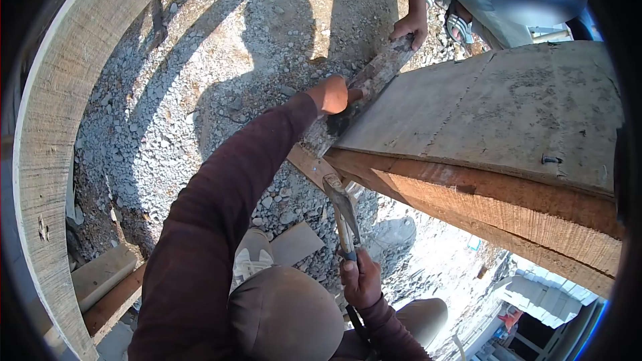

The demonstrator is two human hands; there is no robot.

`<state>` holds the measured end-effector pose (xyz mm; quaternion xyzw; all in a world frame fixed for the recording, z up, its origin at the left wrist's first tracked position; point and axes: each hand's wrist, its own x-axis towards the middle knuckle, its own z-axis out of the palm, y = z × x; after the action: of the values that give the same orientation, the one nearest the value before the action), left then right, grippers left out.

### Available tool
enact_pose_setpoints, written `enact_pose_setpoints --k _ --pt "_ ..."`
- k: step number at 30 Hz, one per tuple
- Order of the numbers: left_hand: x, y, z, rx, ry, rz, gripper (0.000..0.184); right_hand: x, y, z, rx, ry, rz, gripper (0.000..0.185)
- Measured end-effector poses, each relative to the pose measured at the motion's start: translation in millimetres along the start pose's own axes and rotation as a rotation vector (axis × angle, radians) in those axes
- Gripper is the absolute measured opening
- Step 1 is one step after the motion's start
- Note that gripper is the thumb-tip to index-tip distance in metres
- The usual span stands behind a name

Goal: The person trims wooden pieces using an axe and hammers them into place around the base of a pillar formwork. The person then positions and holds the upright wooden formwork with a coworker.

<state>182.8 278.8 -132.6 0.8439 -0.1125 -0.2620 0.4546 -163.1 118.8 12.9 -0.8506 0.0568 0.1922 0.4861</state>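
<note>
My left hand [331,95] is closed on a narrow, weathered wooden board [380,70] that runs along the end of a wide wooden panel [495,103]. Its fingers are partly turned away from me. Lower down, my right hand [362,279] is wrapped around the handle of a claw hammer [344,208]. The hammer's metal head points up, close to the near end of the board. A co-worker's hand [410,28] rests on the far end of the same board.
Thick reddish timber beams [468,194] support the panel on the right, where a bolt [552,160] sticks up. A curved wooden plank [40,154] edges the left side. Gravel [160,134] covers the ground. The co-worker crouches at the top right.
</note>
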Motion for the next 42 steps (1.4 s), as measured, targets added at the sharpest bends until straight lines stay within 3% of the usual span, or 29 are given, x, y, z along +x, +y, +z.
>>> enact_pose_setpoints --k 3,5,7,11,17,24,29,35,39,42 --pt "-23.2 34.6 -28.4 0.029 -0.127 -0.049 0.072 -4.1 -4.3 -0.3 0.014 -0.013 0.025 0.036" --pt "-24.9 9.3 -14.8 -0.033 -0.035 0.032 0.072 -2.1 -6.1 -3.8 0.011 -0.003 0.001 0.036" --pt "-38.5 -1.4 -5.8 -0.33 0.037 -0.014 0.077 -4.7 -5.4 -4.8 0.004 0.012 -0.032 0.036" --pt "-64.8 -8.2 8.8 -0.476 0.118 0.013 0.083 -3.1 -7.6 -3.4 0.021 -0.003 0.019 0.037" --pt "-41.2 -0.3 1.0 -0.28 0.005 -0.051 0.084 0.8 -6.7 -3.1 -0.022 -0.026 -0.001 0.037" --pt "-57.5 0.2 0.8 -0.31 0.033 -0.029 0.089 6.0 -13.9 -5.1 0.035 -0.006 -0.003 0.038" --pt "-58.6 0.7 1.7 -0.335 0.037 -0.021 0.102 12.6 -14.3 -4.7 -0.016 0.012 -0.065 0.041" --pt "-58.3 3.0 -1.2 -0.259 0.014 -0.048 0.102 37.2 -13.9 15.0 0.094 0.088 -0.234 0.038" --pt "-48.1 -7.2 9.4 -0.293 0.088 -0.01 0.098 61.2 17.7 37.4 -0.198 0.057 0.012 0.04" --pt "-46.4 -12.6 10.6 -0.382 0.068 -0.013 0.091 59.3 1.9 21.7 -0.008 0.034 0.022 0.04"
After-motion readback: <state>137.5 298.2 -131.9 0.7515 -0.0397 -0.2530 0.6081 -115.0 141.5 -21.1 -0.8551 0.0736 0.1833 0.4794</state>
